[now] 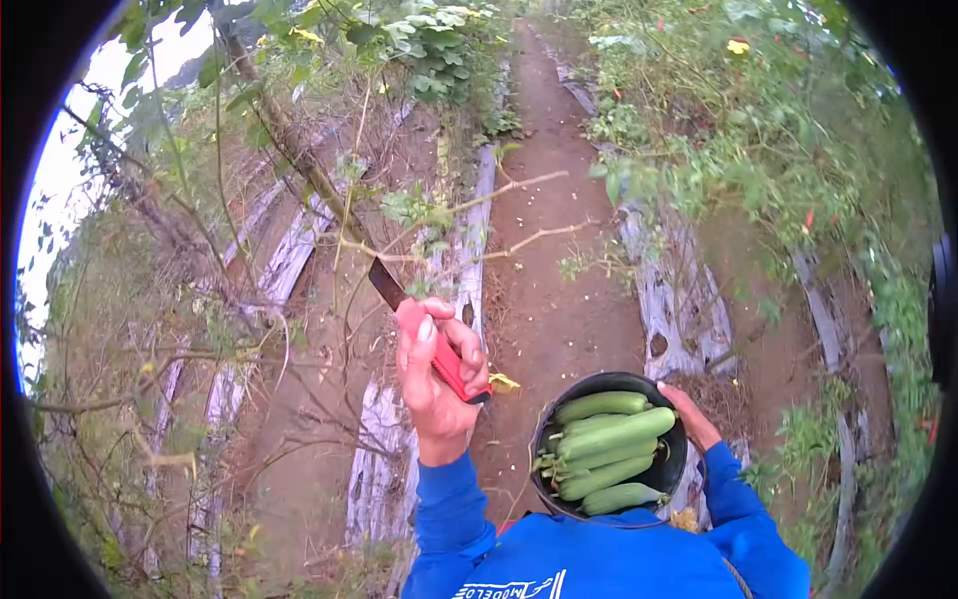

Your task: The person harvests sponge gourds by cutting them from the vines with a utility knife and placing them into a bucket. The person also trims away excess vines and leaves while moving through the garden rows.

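Observation:
My left hand (439, 364) is closed around the red handle of a utility knife (409, 311). Its dark blade points up and to the left, close to a thin woody stem. At the lower right, my right hand (691, 414) grips the side of a black bucket (539, 469) held against my body. Inside the bucket lie several long green gourds (609, 434), which look like luffas or cucumbers. The bucket's side hides some of my right fingers.
Bare vines and a slanting branch (299, 155) hang in front and to the left. A dirt path (554, 200) runs ahead between beds covered with torn silver plastic sheeting (669, 309). Leafy plants (738, 150) stand along the right.

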